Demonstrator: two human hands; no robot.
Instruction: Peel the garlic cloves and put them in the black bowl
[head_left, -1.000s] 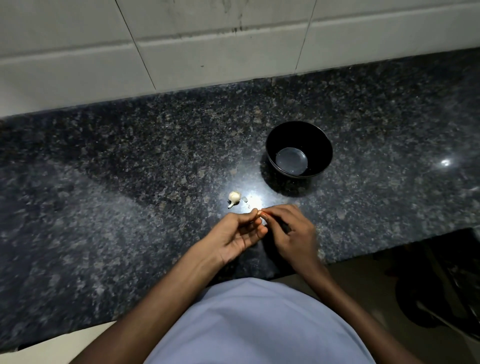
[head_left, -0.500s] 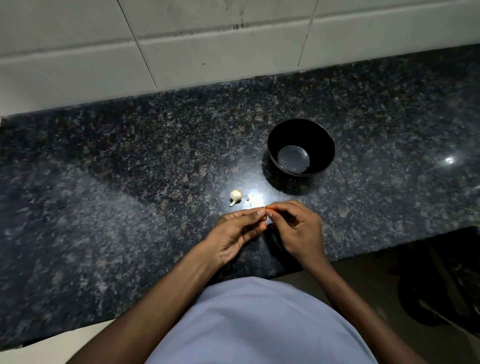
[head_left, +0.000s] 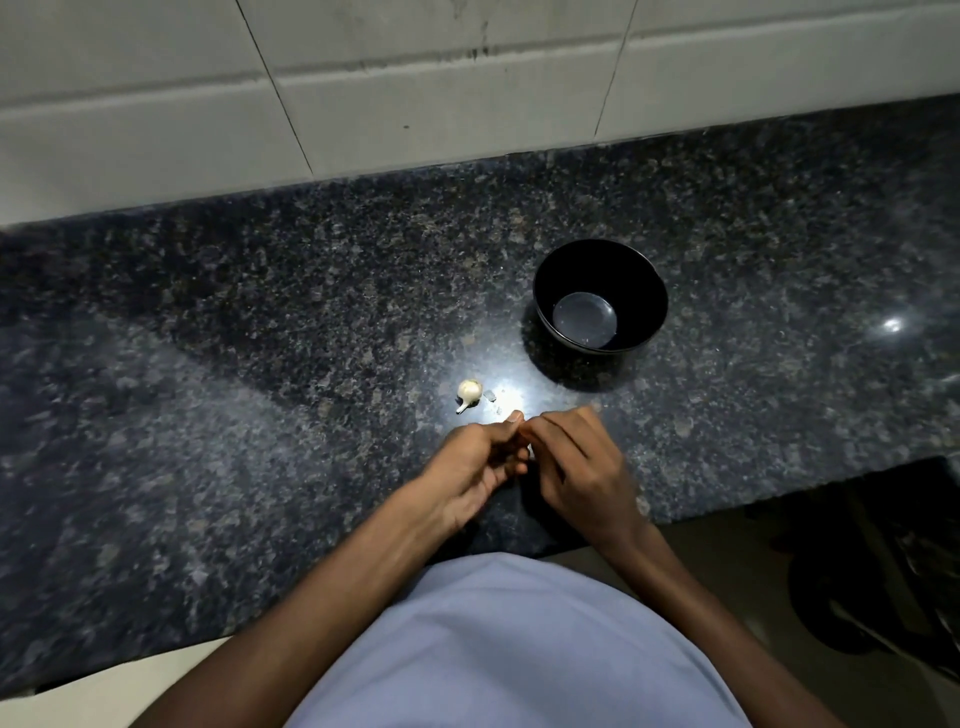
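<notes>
We judge both hands, left hand and right hand, pinch a mostly hidden garlic clove near the black bowl for peeling.

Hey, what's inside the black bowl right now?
Nothing shows inside the black bowl: only its bare, shiny bottom, no garlic. The near inner wall is hidden by the rim, so a small bit there can't be ruled out.

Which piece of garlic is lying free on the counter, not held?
The garlic piece with the small stem, left of the black bowl. The garlic clove sits pinched between both hands, barely showing.
</notes>
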